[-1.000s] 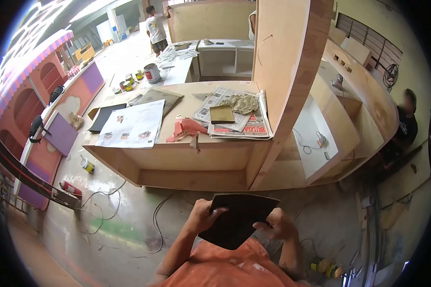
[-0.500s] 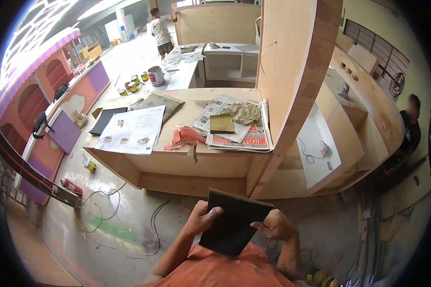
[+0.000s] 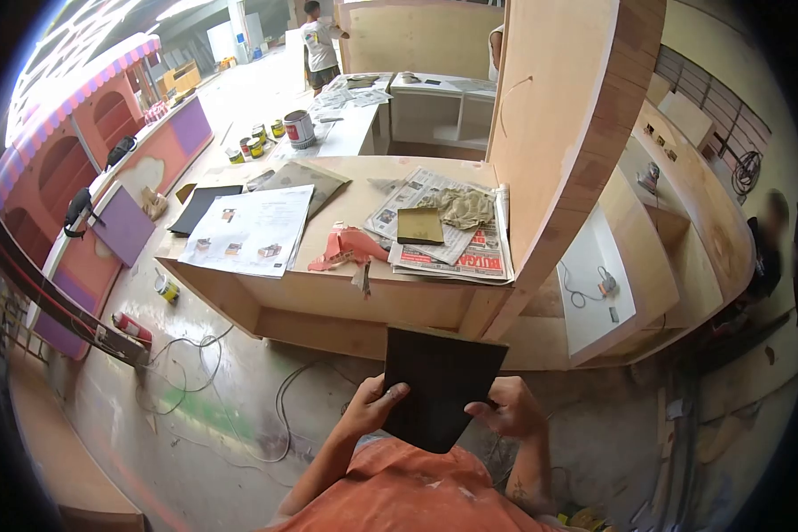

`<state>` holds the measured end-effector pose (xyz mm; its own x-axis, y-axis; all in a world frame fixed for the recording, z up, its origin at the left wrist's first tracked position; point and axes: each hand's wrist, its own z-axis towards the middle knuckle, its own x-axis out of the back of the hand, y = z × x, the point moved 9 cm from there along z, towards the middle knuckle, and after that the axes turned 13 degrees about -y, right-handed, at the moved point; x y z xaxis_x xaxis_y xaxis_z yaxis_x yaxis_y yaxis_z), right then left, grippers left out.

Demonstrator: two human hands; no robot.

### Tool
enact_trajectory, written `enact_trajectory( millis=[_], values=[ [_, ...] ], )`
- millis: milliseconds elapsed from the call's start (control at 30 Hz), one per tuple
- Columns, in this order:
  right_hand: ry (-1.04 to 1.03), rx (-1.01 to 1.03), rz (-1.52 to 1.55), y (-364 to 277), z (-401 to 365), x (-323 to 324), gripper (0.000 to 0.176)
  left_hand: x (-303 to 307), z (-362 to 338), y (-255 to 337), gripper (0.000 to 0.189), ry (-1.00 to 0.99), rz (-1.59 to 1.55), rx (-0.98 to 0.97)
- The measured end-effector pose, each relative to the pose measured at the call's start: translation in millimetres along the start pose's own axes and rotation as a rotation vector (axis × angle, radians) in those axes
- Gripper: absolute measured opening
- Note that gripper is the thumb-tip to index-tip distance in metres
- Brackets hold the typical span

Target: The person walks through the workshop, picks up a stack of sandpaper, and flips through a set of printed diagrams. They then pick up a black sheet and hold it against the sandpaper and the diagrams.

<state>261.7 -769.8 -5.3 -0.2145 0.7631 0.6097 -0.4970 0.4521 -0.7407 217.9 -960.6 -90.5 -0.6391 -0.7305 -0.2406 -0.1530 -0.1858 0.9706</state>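
A black sheet of sandpaper [image 3: 443, 390] is held up in front of my orange shirt, its dark face towards me. My left hand [image 3: 375, 406] grips its left edge, the thumb lying on the dark face. At the right edge my right hand [image 3: 511, 408] pinches the sheet between thumb and curled fingers. Beyond it, on the wooden counter [image 3: 328, 213], a folded piece of sandpaper [image 3: 419, 226] lies on newspapers [image 3: 452, 257] beside a crumpled cloth [image 3: 465, 209]. Torn red paper [image 3: 344, 248] and printed drawing sheets [image 3: 244, 232] lie to the left.
Paint cans [image 3: 299, 130] stand behind the counter. Cables [image 3: 284, 399] trail across the floor, near a fire extinguisher [image 3: 131, 328]. An upright wooden panel [image 3: 559, 133] rises at the right; a corded power tool [image 3: 606, 282] lies beyond. One person [image 3: 320, 44] stands at the back, another [image 3: 765, 248] at far right.
The sandpaper sheet has come up slightly and its top edge is more level. Both hands keep hold of it. My view has shifted a little, and the right-hand person appears lower.
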Motion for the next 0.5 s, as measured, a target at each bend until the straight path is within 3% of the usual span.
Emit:
enact_trajectory(
  millis=[167, 233, 333, 433, 500],
  values=[
    [-0.072, -0.049, 0.039, 18.9, -8.4, -11.8, 0.041, -1.2, 2.6, 20.5, 0.029, 0.026, 0.216, -0.050],
    [-0.082, -0.075, 0.006, 16.8, -6.1, -11.6, 0.039, -2.3, 2.8, 28.0, 0.027, -0.024, 0.486, -0.037],
    [-0.004, 0.021, -0.030, -4.1, 4.2, 1.2, 0.037, -5.3, 5.2, 43.7, 0.027, -0.031, 0.575, -0.110],
    [0.034, -0.096, -0.122, -2.6, 3.9, 8.3, 0.039, -7.2, 9.0, 57.3, 0.028, 0.052, 0.521, -0.142],
    [-0.008, -0.394, 0.150, 35.6, -4.6, -1.8, 0.052, -5.6, 13.4, 55.9, 0.030, 0.076, 0.443, -0.099]
  ],
)
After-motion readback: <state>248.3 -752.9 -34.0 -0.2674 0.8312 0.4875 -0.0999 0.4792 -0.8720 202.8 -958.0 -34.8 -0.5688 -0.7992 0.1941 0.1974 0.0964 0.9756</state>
